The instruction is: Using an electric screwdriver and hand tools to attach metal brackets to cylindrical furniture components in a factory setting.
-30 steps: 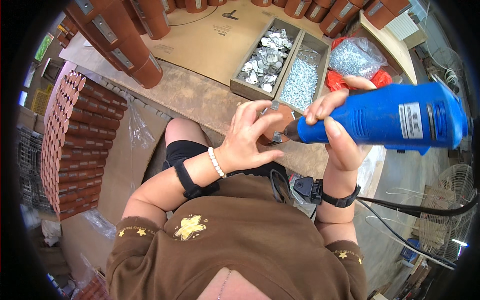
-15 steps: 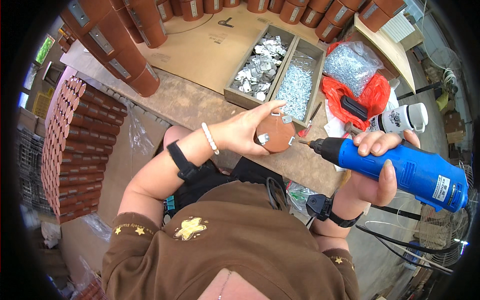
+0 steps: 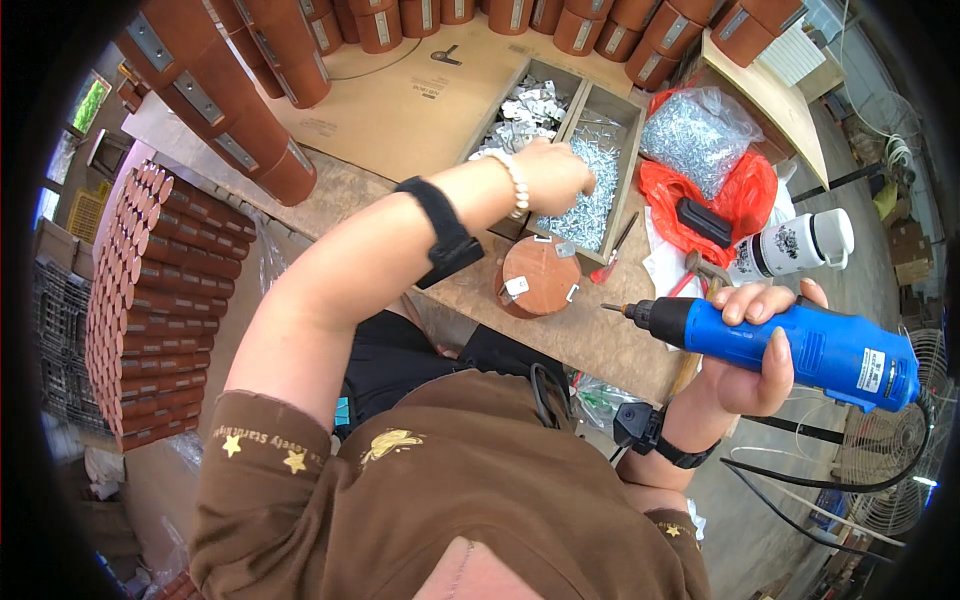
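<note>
Overhead, a worn wooden bench (image 3: 400, 195) is seen, covered in part by cardboard (image 3: 400, 100) and ringed by brown cylinders (image 3: 250, 110); more are stacked at the left (image 3: 150, 300). A divided tray (image 3: 600, 130) of brackets and screws (image 3: 590, 205) is set at centre, with bagged screws (image 3: 700, 130) and a mug (image 3: 795, 245) beside it. The left hand (image 3: 555, 175) is lowered into the screw compartment, fingers hidden, grip not discernible. The driver (image 3: 800, 345) is clasped in the right hand (image 3: 750, 345), its bit pointed at a brown disc (image 3: 540, 275) lying on the bench just below the tray, apart from both hands.
</note>
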Demonstrator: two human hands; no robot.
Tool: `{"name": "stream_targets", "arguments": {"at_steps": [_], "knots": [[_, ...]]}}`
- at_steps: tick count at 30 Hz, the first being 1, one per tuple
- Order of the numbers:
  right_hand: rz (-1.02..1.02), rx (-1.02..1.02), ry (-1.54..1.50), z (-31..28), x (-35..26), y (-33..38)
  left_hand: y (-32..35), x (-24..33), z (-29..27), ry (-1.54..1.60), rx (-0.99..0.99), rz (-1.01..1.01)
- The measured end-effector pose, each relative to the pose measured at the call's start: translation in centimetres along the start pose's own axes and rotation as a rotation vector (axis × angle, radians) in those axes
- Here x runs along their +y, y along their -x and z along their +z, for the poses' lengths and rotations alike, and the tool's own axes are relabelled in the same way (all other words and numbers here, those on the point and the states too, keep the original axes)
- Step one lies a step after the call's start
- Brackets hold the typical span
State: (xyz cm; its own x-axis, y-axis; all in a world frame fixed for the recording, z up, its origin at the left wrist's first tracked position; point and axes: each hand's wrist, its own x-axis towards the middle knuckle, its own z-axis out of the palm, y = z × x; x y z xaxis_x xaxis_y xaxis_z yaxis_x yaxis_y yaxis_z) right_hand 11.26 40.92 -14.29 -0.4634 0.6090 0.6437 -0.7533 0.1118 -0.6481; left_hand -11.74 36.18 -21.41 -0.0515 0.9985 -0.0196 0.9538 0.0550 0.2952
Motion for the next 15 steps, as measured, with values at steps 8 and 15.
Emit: {"name": "stream_targets", "arguments": {"at_steps": [8,15], "knots": [[-0.021,0.011,0.057,-0.9,-0.9,0.3,-1.9,-0.4,1.6,-0.122,-0.132,-0.053],[-0.022,0.014,0.015,-0.9,-0.9,0.3,-0.3,0.3,1.3,0.026,0.197,-0.014]]}}
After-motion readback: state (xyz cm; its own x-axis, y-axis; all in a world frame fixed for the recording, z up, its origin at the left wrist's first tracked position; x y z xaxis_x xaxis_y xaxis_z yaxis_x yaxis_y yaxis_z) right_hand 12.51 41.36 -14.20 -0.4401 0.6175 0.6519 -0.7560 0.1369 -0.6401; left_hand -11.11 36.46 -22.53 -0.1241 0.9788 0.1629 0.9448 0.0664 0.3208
